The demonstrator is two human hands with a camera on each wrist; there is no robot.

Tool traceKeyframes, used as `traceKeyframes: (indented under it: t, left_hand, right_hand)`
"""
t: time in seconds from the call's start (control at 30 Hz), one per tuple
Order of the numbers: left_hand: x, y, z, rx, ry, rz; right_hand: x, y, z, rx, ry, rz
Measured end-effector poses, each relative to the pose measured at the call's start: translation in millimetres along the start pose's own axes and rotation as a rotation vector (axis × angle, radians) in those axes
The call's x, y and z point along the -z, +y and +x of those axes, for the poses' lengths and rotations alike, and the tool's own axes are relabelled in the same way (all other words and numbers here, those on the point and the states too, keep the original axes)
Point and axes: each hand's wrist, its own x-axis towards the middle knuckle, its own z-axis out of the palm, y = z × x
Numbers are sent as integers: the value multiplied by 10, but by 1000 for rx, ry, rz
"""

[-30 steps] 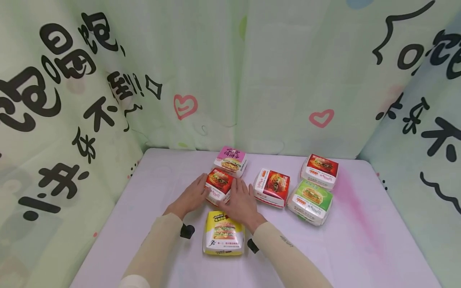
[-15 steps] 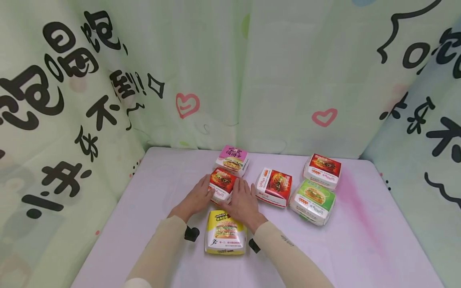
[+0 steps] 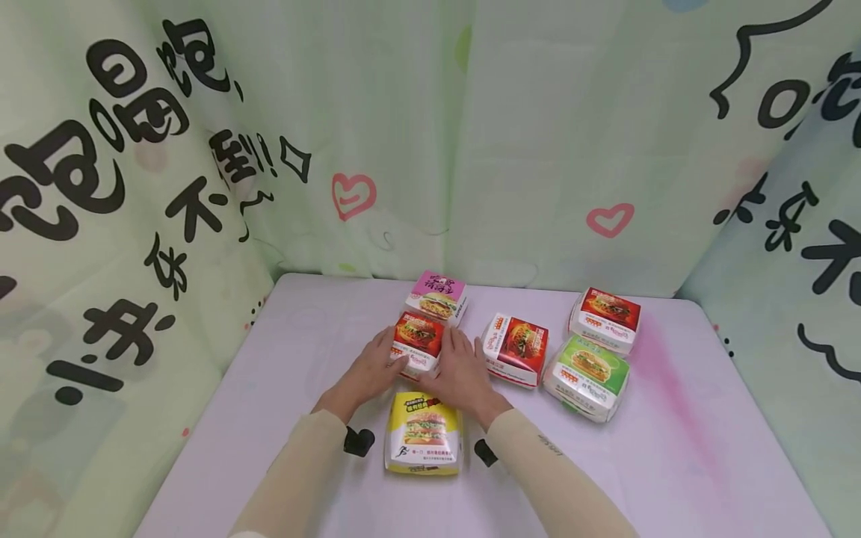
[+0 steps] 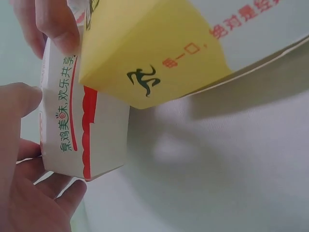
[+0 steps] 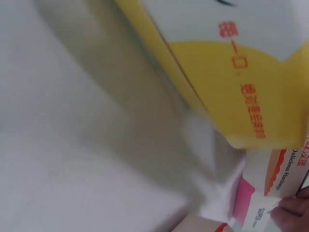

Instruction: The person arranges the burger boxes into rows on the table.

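A red-and-white burger box [image 3: 417,342] lies flat between both hands, close to the front of a pink burger box [image 3: 436,297]. My left hand [image 3: 363,373] holds its left side, thumb at the near face and fingers along the side, as the left wrist view shows. My right hand [image 3: 464,375] lies along its right side, thumb at the near edge. Just below the hands sits a yellow-and-white burger box [image 3: 424,435], between the forearms. In the right wrist view only a few fingertips [image 5: 292,212] show at the lower right corner.
To the right lies a second red-and-white burger box [image 3: 516,350]. Beyond it a green burger box [image 3: 587,377] touches a third red one [image 3: 605,320]. A patterned curtain [image 3: 525,149] surrounds the back and sides of the pale table [image 3: 323,306].
The view has shifted slightly. Around the red-and-white box, my right hand has eased a little to the right and my left thumb has slid inward. The other boxes stay put.
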Motion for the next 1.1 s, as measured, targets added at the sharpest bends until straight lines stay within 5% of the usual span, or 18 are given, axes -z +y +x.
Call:
traceKeyframes:
  t: [0.5, 0.73, 1.1]
  left_hand:
    - [-135, 17, -164, -21, 14, -96]
    - [-228, 28, -214, 24, 15, -133]
    - [-254, 37, -269, 2, 27, -97]
  right_hand:
    - [129, 207, -59, 80, -41, 18]
    - [139, 259, -60, 107, -43, -23]
    - [159, 284, -54, 107, -83, -42]
